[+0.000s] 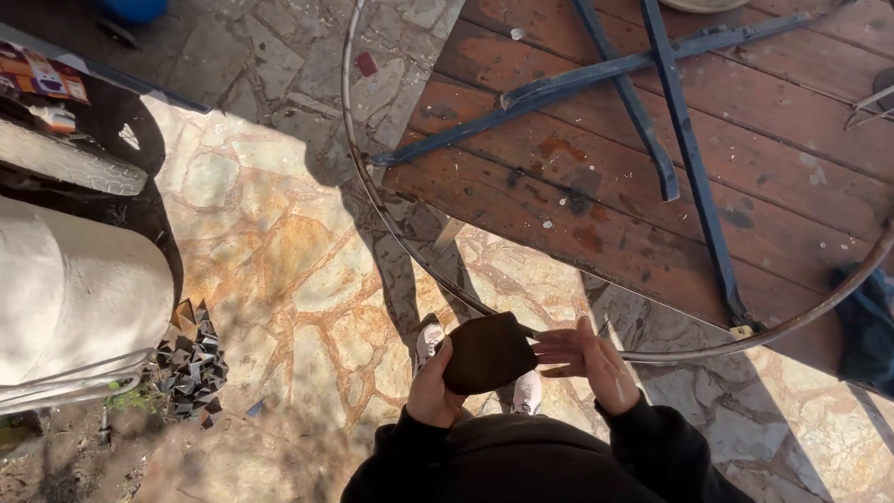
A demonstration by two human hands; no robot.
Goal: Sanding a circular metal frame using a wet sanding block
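My left hand [430, 391] grips a dark brown piece of cloth or leather [486, 352], held up in front of my chest. My right hand [593, 361] lies flat against the piece's right edge, fingers stretched out and close together. Just beyond both hands runs a thin metal hoop [391, 224], which rings a blue metal frame [684, 140] lying on a reddish wooden table top [559, 177]. My white shoes [429, 341] show below the piece on the stone paving.
A stone-paved floor [279, 251] spreads to the left. A large pale rounded object [74, 289] stands at the far left, with a pile of small dark scraps [191, 368] beside it. Dark blue cloth [866, 326] hangs at the right edge.
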